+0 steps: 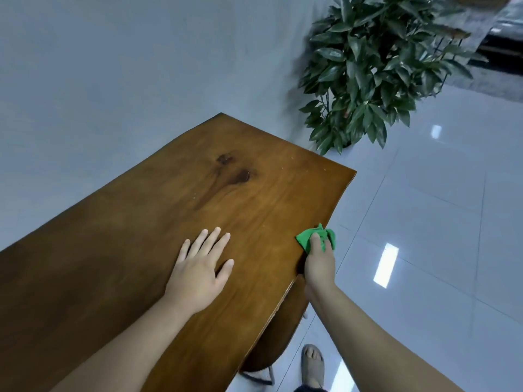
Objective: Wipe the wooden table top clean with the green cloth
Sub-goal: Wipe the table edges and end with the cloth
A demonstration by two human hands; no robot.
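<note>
gleaming tile floor (424, 222) beside speckled wooden table top (169, 222)

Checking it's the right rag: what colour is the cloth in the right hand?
Bright green cloth, gripped by the right hand; head view.

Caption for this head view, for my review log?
Right hand grips the green cloth at the edge of the wooden table top; left hand rests flat on the wood.

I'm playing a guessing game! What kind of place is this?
Likely a room in a home or office: a wooden table stands by a plain wall, with a leafy plant and glossy floor tiles beside it.
</note>
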